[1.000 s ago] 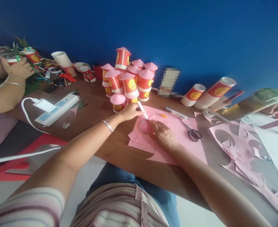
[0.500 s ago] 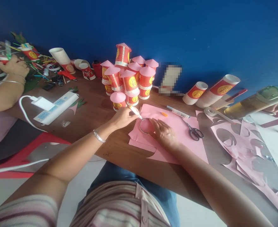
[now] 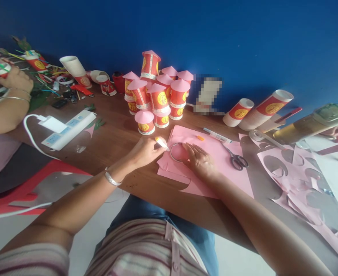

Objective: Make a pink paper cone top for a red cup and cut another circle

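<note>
My left hand (image 3: pixel 146 150) is closed around a white marker (image 3: pixel 161 142), whose tip touches the left rim of a clear ring, a tape roll (image 3: pixel 177 151), lying on a stack of pink paper sheets (image 3: pixel 215 165). My right hand (image 3: pixel 199 161) lies flat with spread fingers on the ring's right side and presses it onto the paper. An orange pen cap (image 3: pixel 198 138) rests on the pink paper just beyond the ring.
Red paper cups with pink cone lids (image 3: pixel 157 96) are stacked behind the paper. Scissors (image 3: pixel 235 159) and a pen (image 3: pixel 216 135) lie to the right, beside cut pink scraps (image 3: pixel 301 180). A power strip (image 3: pixel 68 130) lies left. Another person's hands (image 3: pixel 10 76) work at far left.
My left hand has carried the marker from the ring's far side round to its left edge, toward me. My right hand has stayed on the ring.
</note>
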